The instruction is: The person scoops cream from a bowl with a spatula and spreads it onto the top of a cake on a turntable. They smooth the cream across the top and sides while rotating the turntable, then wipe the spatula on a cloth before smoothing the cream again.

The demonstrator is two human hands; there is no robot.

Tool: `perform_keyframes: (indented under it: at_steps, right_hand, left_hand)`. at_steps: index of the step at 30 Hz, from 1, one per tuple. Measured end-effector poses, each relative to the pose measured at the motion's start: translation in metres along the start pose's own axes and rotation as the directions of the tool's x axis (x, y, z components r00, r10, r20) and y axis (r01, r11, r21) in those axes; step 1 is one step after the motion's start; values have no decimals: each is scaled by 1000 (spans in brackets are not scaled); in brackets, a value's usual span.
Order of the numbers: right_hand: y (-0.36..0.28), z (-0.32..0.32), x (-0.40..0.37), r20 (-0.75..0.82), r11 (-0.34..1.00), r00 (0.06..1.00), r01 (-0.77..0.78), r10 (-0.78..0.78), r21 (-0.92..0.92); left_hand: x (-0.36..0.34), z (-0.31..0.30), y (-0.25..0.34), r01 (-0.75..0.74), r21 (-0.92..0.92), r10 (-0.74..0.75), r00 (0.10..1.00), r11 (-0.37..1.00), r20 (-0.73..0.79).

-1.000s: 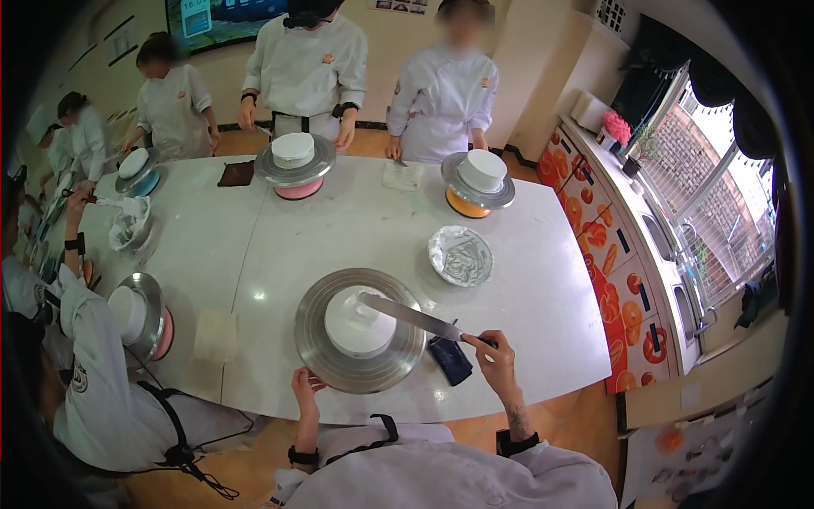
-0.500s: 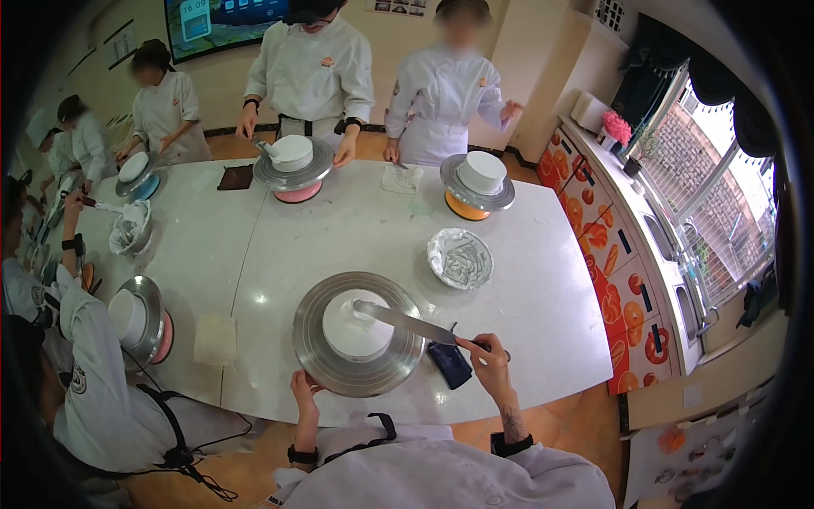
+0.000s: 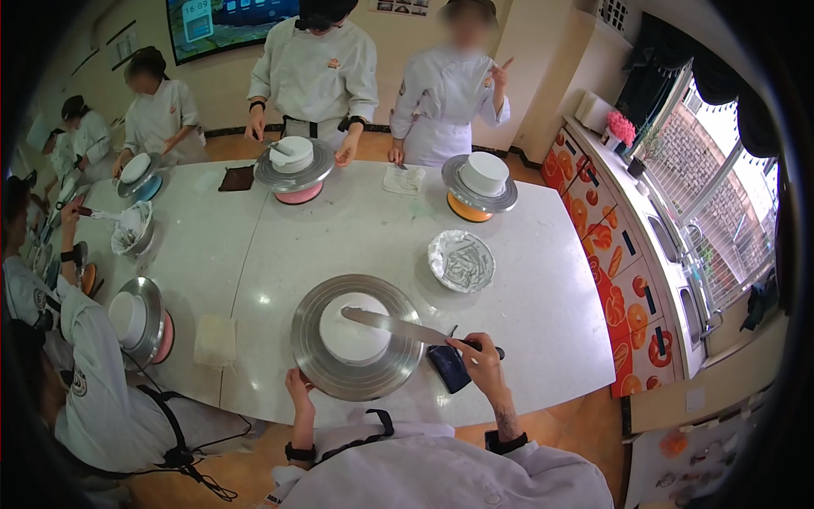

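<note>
A round white cake (image 3: 352, 339) sits on a metal turntable (image 3: 318, 365) at the near side of the table. My right hand (image 3: 479, 360) is wrapped round the dark handle of a long spatula (image 3: 398, 326), whose blade lies across the cake's top with its tip near the middle. At the turntable's near left rim, my left hand (image 3: 300, 390) touches the edge with its fingers partly spread. Beside the spatula handle lies a dark blue cloth (image 3: 449, 367), partly hidden beneath it.
A bowl smeared with white cream (image 3: 461, 261) stands beyond the turntable. A pale cloth (image 3: 215, 341) lies to the left. Co-workers stand across the table and at the left, near other cakes on turntables (image 3: 294, 166). A counter with sinks (image 3: 661, 237) runs along the right.
The spatula blade has shifted slightly left over the cake, with my right hand moving the same way. Across the table, one person has raised a hand; another has let go of a spatula.
</note>
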State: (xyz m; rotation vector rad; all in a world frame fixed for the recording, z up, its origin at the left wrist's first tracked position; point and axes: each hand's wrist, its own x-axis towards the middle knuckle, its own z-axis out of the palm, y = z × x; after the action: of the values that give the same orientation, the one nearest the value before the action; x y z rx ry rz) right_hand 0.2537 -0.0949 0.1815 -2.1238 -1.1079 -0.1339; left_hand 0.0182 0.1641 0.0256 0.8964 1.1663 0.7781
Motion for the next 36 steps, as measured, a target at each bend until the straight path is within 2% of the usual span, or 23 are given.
perform_keyframes:
  at_steps: [9,17,23,25,28,32,34,35,36]
  right_hand:
    - [0,4,-4,9,999,1000,18,-17,-28]
    - [-7,3,-4,26,1000,1000,-8,8,-4]
    - [-14,6,0,12,993,998,-64,63,102]
    - [-24,4,4,0,966,993,-115,118,230]
    - [-34,7,6,8,934,982,-180,187,309]
    - [-34,14,4,47,915,978,-207,203,347]
    - [-31,18,1,244,682,895,-443,373,582]
    - [-31,16,3,229,685,899,-434,374,585]
    - [-33,14,4,315,551,883,-465,349,693]
  left_hand:
    - [-2,3,5,1,-5,-1,1000,1000,-28]
    - [-2,0,1,-12,-16,12,1000,1000,6]
    - [-5,0,4,-1,-8,1,1000,1000,-5]
    - [-7,0,6,-3,-12,3,1000,1000,3]
    - [-6,-1,5,-1,0,1,1000,1000,-2]
    - [-2,-5,0,7,-8,-7,1000,1000,16]
    - [0,-4,-2,13,-21,-13,1000,1000,19]
    - [0,-4,-2,13,-12,-13,1000,1000,5]
    - [1,-4,-3,14,-3,-14,1000,1000,-7]
